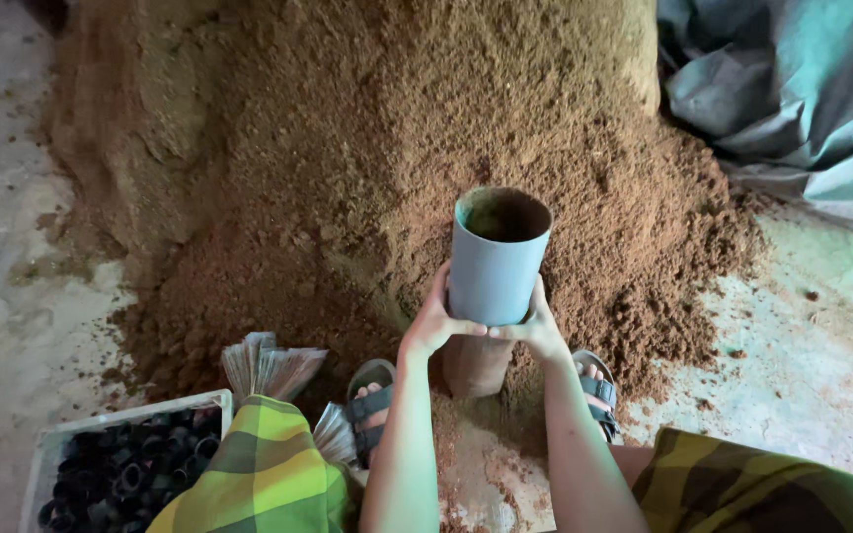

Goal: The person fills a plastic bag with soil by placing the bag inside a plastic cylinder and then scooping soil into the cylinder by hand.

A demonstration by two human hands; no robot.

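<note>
A grey plastic pipe section, open at the top with brown soil inside its rim, stands upright in the middle of the view. My left hand grips its lower left side and my right hand grips its lower right side. Under the pipe, a brown column of packed soil shows between my hands and the floor. Behind it rises a large heap of brown soil. My feet in grey sandals rest at the heap's edge, either side of the column.
A white crate full of small black tubes sits at the lower left. A bundle of folded clear bags lies beside it. A grey-green tarpaulin is bunched at the upper right. Bare concrete floor lies to the right.
</note>
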